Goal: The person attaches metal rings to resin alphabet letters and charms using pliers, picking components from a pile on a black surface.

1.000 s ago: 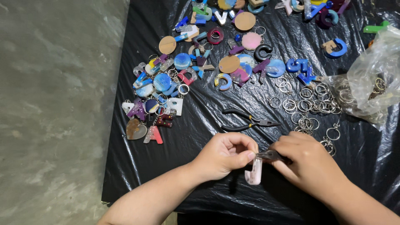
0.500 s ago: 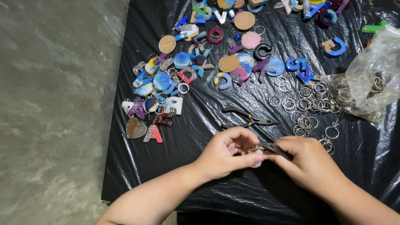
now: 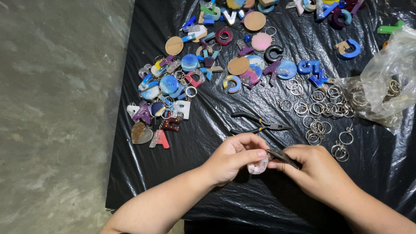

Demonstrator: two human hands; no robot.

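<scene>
From the head camera, both hands meet low in the middle of a black plastic sheet (image 3: pixel 216 190) spread over the floor (image 3: pixel 56 108). The left hand (image 3: pixel 232 158) is curled, thumb and fingertips pinched on a small pale pink charm (image 3: pixel 258 166), which sits between the two hands just above the sheet. The right hand (image 3: pixel 318 169) is closed around a dark pair of pliers (image 3: pixel 282 156), whose tip points left and meets the charm at the left thumb.

Just beyond the hands, a second pair of black-handled pliers (image 3: pixel 255 124) lies flat on the sheet, apart from both hands. To its right, a scatter of metal key rings (image 3: pixel 318 110) spreads toward a crumpled clear plastic bag (image 3: pixel 383 82) at the right edge, with more rings inside it. Farther up and to the left lies a loose spread of coloured letter charms (image 3: pixel 208 73), blue, purple, pink and white, some with rings attached, mixed with round tan discs (image 3: pixel 174 45). A red letter piece (image 3: pixel 159 139) lies nearest the left forearm, well apart from it.
</scene>
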